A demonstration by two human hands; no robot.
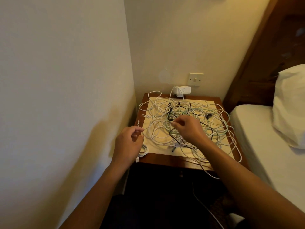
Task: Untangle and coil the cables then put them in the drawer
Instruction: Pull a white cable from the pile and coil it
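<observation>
A tangle of white, pale green and black cables (186,116) lies spread over a cream mat (165,151) on a wooden nightstand (166,160). My left hand (127,144) hovers at the mat's left edge and pinches the end of a white cable (149,132) between thumb and forefinger. A small coiled white cable (143,152) lies just under that hand. My right hand (188,128) is over the middle of the tangle, fingers curled and pinching a strand. The drawer front with a small knob (181,175) sits dark below the tabletop.
A white charger (181,91) is plugged in at the back wall under a wall switch (195,79). A wall stands close on the left. A bed with a white pillow (290,104) borders the nightstand on the right. One cable hangs over the front edge.
</observation>
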